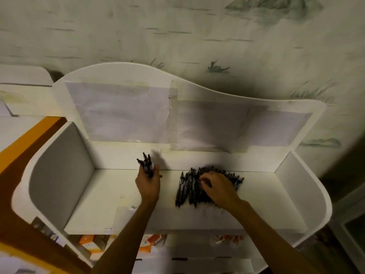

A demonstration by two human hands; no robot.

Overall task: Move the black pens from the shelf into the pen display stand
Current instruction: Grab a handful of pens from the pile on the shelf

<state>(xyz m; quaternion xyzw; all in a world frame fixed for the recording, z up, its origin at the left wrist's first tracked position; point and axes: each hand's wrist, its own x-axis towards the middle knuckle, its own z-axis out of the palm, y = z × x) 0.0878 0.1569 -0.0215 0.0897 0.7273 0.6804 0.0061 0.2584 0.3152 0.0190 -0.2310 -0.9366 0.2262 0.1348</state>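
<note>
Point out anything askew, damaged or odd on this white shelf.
The paper sheets taped to the back panel overlap unevenly, and the right one is wrinkled with tape lifting. The loose black pens lie in an untidy heap under the right hand. The left hand grips a bundle of pens. Nothing looks spilled.

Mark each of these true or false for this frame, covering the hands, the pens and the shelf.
1. The left hand grips a bundle of black pens. True.
2. The right hand is off the pile of pens. False: its curled fingers are on the pile.
3. The pile lies on the white shelf. True.
4. The pile sits left of the bundle. False: it lies to the right.
</note>
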